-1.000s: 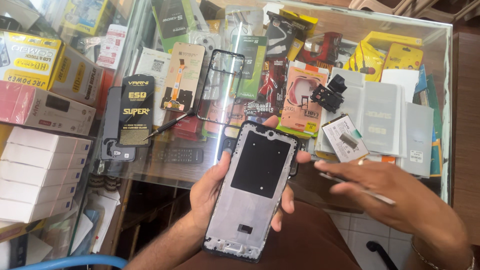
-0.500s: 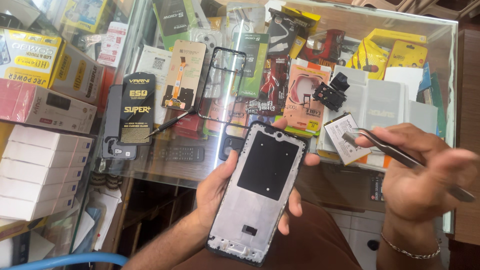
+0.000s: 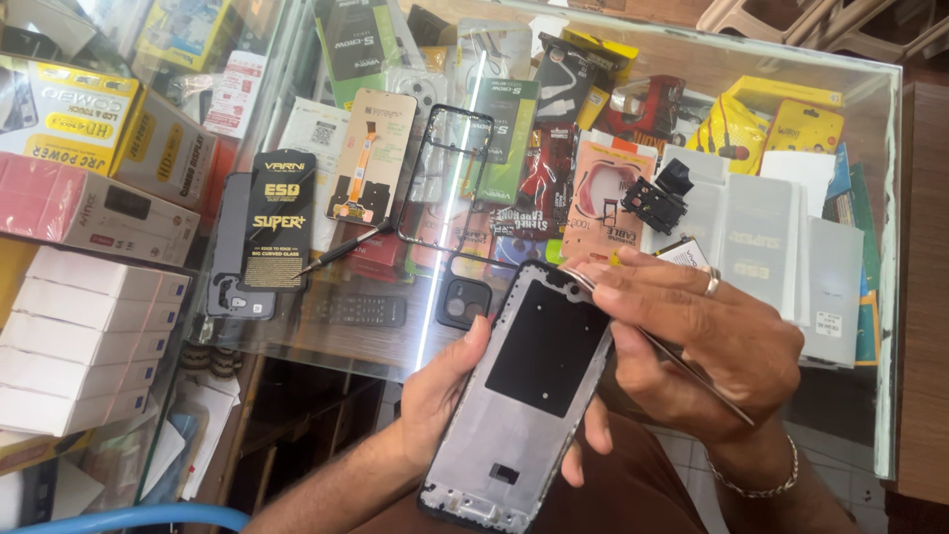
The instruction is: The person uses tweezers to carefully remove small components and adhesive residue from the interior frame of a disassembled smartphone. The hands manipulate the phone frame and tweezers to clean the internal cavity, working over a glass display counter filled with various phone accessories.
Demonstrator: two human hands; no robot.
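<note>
My left hand (image 3: 445,391) grips a bare phone middle frame (image 3: 524,391), silver with a black panel in its upper half, tilted over my lap. My right hand (image 3: 707,341), with a ring and a thin wrist chain, holds slim metal tweezers (image 3: 682,368). Their tips touch the frame's top right edge. A loose black phone frame outline (image 3: 445,178) and a small black camera-shaped part (image 3: 657,201) lie on the glass counter beyond.
A glass display counter (image 3: 356,336) carries a screwdriver (image 3: 346,247), a phone back cover (image 3: 463,302), a screen part, packets and screen protector packs. Stacked white and pink boxes (image 3: 84,326) stand at the left. A wooden surface runs along the right edge.
My right hand has swung in from the right with the tweezers and brought their tips onto the frame's top right edge. The frame has stayed in my left hand.
</note>
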